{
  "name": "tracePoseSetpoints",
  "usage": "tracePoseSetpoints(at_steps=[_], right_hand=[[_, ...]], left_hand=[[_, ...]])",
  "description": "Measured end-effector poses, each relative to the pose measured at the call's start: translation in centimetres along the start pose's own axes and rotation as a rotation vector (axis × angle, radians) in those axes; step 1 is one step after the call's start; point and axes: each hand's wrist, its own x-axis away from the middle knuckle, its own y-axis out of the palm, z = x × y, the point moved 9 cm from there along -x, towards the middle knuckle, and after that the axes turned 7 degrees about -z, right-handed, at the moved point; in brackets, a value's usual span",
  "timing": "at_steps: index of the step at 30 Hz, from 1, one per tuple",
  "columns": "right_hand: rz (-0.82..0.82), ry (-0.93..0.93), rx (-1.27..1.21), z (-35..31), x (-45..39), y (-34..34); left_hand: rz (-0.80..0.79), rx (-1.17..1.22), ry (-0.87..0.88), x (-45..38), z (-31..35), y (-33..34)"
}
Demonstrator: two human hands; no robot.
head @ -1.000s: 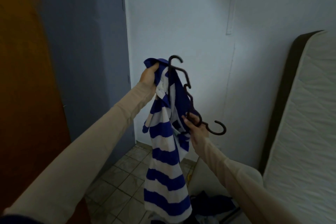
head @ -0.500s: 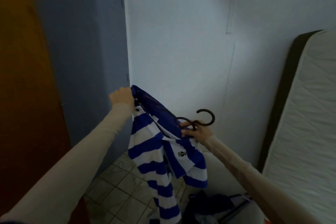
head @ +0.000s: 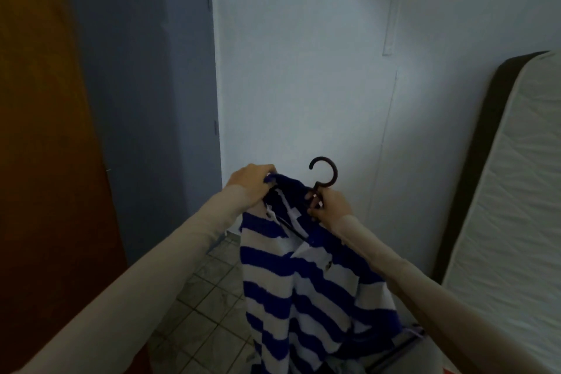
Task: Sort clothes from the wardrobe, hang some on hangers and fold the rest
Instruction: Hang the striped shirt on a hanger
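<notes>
Fingers [head: 314, 212] grip hanger [head: 326, 171]; mattress [head: 513, 206] leans right.

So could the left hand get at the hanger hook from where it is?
Probably yes. The hook stands bare above the shirt, with nothing between it and the left hand. But that hand grips the shirt's shoulder and would have to let go.

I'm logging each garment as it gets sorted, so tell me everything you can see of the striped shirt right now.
The striped shirt is a polo-style top with broad blue and white horizontal bands, a solid blue collar and a small emblem on the chest. It looks like soft knit fabric. It hangs limp and creased in mid-air above the tiled floor. The left hand grips its collar edge; the right hand holds the dark hanger at the neck, hook upward, with a hanger arm showing inside the neckline.
</notes>
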Motion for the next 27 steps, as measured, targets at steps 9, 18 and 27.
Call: tracePoseSetpoints(at_steps=[9,18,27], right_hand=[[0.147,-0.023,0.033,0.8,0.6,-2.6],[0.14,-0.161,0.01,-0.3,2.3,-3.1],[0.129,-0.071,-0.019,1.2,4.2,-4.7]], left_hand=[[-0.356,0.084,0.064,-0.4,0.9,4.3],[-0.137,-0.215,0.134,-1.6,3.4,5.5],[0.002,0.071,0.131,-1.8,3.8,5.1]])
